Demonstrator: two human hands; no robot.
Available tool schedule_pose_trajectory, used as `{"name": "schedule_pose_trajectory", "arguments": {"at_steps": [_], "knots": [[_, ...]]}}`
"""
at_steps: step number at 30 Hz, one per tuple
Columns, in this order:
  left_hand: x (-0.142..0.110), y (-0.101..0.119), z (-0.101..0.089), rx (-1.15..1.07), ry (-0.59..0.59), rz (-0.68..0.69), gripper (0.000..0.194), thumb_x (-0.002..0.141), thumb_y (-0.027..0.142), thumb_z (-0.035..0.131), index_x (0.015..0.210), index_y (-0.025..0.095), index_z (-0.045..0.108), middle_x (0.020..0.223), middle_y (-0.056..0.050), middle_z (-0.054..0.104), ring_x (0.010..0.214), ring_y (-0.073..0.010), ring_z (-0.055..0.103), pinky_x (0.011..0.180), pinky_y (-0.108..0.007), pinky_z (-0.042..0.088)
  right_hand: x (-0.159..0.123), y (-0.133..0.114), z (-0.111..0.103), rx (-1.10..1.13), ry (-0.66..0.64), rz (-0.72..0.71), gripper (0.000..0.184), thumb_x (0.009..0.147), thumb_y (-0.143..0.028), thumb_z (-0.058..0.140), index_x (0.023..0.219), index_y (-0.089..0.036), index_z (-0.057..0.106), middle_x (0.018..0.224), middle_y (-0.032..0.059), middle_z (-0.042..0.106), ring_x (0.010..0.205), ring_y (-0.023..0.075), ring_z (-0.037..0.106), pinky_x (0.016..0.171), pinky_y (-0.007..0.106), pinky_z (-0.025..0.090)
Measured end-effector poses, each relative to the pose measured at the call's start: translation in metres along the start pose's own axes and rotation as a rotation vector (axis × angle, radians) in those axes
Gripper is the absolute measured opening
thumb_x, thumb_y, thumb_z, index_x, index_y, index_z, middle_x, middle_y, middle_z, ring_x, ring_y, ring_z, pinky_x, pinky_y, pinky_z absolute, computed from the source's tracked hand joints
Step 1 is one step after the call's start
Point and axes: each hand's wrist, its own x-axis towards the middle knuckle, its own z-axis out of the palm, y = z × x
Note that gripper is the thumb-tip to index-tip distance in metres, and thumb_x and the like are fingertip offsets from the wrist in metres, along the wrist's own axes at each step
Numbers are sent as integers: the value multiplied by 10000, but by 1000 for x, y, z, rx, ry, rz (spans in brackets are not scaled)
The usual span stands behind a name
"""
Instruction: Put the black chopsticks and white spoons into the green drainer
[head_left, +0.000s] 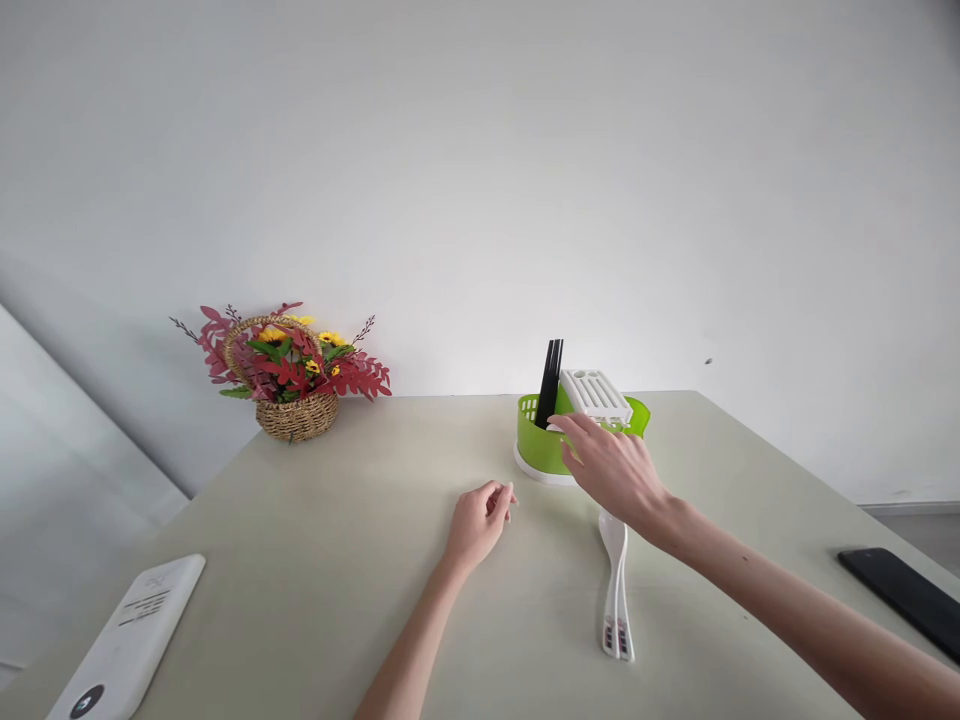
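My right hand [611, 465] reaches over the front of a green and white cutlery caddy [534, 450]. Its fingers are stretched forward, thumb and index apart, and nothing is plainly held in them. A small white bit shows at the fingertips; what it belongs to is unclear. Black chopsticks [550, 385] stand upright in the caddy's left compartment, just beyond those fingertips. On the table beneath my right wrist lie white spoons [616, 580], close together, handles towards me. My left hand [481, 520] rests on the table left of them, fingers curled in and apparently empty.
A white slotted rack [596, 395] tops the caddy's right part. A wicker basket of artificial flowers [298, 415] stands at the back left. A white device [131, 640] lies at the near left, and a black phone [904, 600] at the right edge. A wall borders the table behind.
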Motion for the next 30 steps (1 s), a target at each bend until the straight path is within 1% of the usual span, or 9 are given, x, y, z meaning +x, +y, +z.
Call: {"name": "schedule_pose_trajectory", "arguments": {"at_steps": [5,7,9,11,13,16,20,25,30], "knots": [[0,1,0,5,1,7,486,991,576,414,780,211,657,630,9,635,537,-126,538,537,-228,380,-11,0,-11,44,106,-67,365,975,-189,422,1280,-228,617,1318,77,690,487,99,594,403,268,287],[0,1,1,4,5,11,481,994,568,415,778,210,654,628,12,634,533,-123,534,544,-229,381,-19,3,-17,132,120,-137,335,992,-197,408,1248,-227,621,1310,70,690,520,90,618,424,257,336],[-1,1,1,6,3,17,479,996,561,413,778,210,656,624,16,632,530,-121,532,551,-231,382,-30,8,-22,253,101,-239,299,1013,-211,398,1208,-240,624,1299,57,689,588,81,656,489,235,408],[-1,2,1,14,-2,23,478,999,558,410,783,212,658,623,18,630,534,-122,536,560,-233,386,-43,14,-24,351,78,-282,259,1028,-238,405,1167,-253,623,1250,41,703,602,69,660,538,226,445],[-2,2,1,25,-4,29,476,1003,555,403,790,213,655,628,18,630,539,-124,538,566,-236,388,-57,22,-21,413,55,-217,223,1031,-276,427,1145,-268,619,1173,21,719,577,66,648,545,227,458],[-2,3,1,46,-12,26,474,1005,554,398,784,214,644,635,18,631,532,-122,529,558,-238,379,-76,34,-11,475,13,-24,190,1022,-327,456,1116,-291,617,1113,3,717,594,84,656,555,234,494],[-2,5,-1,56,-26,21,475,1000,556,399,782,216,649,644,14,639,540,-127,541,544,-238,376,-96,50,10,503,-30,198,188,1002,-394,472,1077,-301,617,1057,12,709,655,134,677,576,268,539],[-2,6,-1,51,-18,39,466,997,552,408,799,218,665,641,11,633,554,-135,552,561,-242,396,-118,65,39,558,-96,329,292,972,-511,492,1101,-287,628,1023,39,709,711,181,706,625,317,572],[-2,5,0,68,1,50,469,993,559,413,789,222,666,630,11,633,563,-142,570,588,-247,417,-128,70,58,613,-195,386,390,937,-600,506,1117,-278,632,941,31,718,627,176,675,617,326,559]]}}
